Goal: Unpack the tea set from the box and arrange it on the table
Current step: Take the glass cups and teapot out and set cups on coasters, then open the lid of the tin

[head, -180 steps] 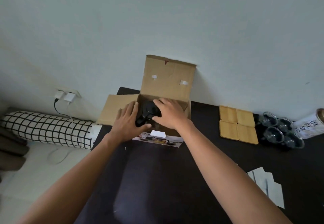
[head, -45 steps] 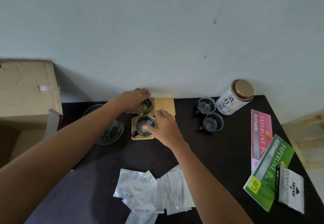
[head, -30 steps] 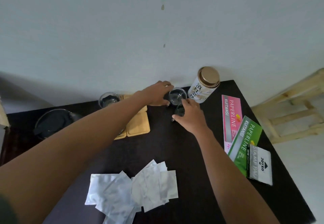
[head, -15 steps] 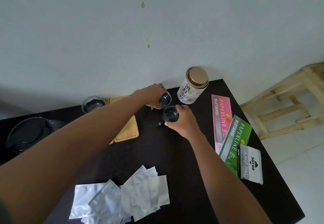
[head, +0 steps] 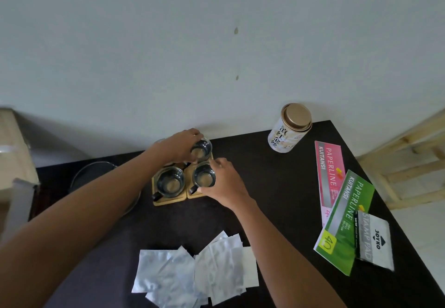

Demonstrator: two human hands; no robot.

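A: Nearest me, crinkled foil sachets (head: 199, 271) lie on the matte black desk (head: 277, 187). What's in hand?

B: Seating cups. My right hand (head: 222, 183) grips the near-right glass cup (head: 204, 177) on its square bamboo coaster (head: 195, 195); my left hand (head: 179, 147) holds the far cup (head: 201, 150).

A: Next?

B: I'd release both gently; smooth glass slips. Beyond, 1 round tin (head: 290, 128).
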